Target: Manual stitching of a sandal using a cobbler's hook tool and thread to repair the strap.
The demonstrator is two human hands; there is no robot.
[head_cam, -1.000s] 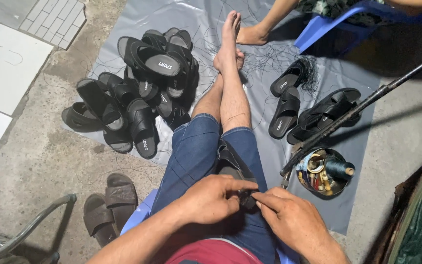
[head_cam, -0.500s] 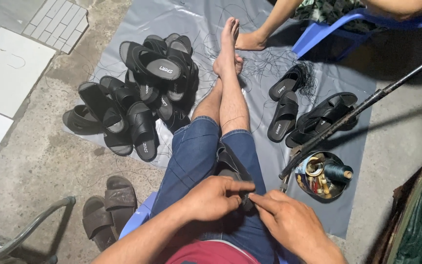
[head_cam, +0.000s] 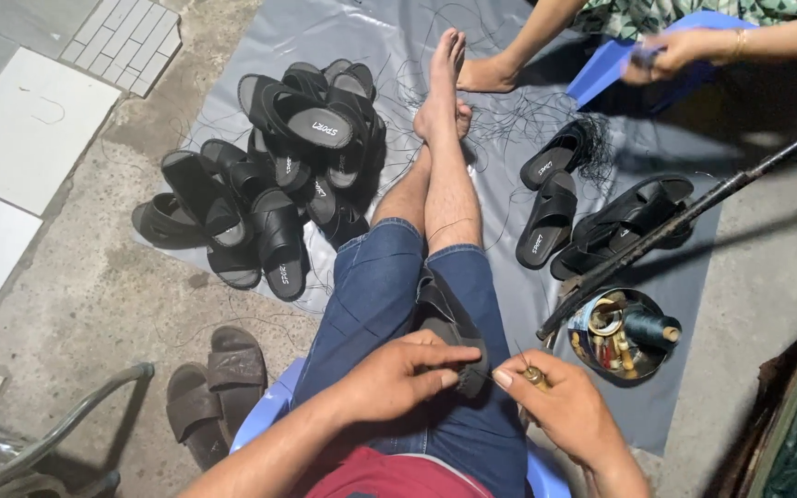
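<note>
I sit on a blue plastic chair (head_cam: 265, 413) with a black sandal (head_cam: 446, 330) lying on my lap over my blue jeans. My left hand (head_cam: 403, 376) pinches the near edge of the sandal between thumb and fingers. My right hand (head_cam: 560, 406) is just to its right and grips a small tool with a brass-coloured handle (head_cam: 535, 374), its thin point towards the sandal. A dark thread runs between the two hands. My bare legs stretch out over a grey plastic sheet (head_cam: 343, 37).
A pile of several black sandals (head_cam: 274, 180) lies left of my legs, more sandals (head_cam: 592, 217) to the right. A round tin (head_cam: 622, 334) holds thread spools. A dark rod (head_cam: 694, 217) leans across. Another person's hands (head_cam: 675, 51) work at the top right. A brown sandal pair (head_cam: 209, 387) rests on concrete.
My right hand has drawn away from the sandal to the right, and the tool's handle now shows. The other person's hands have come into view at the top right.
</note>
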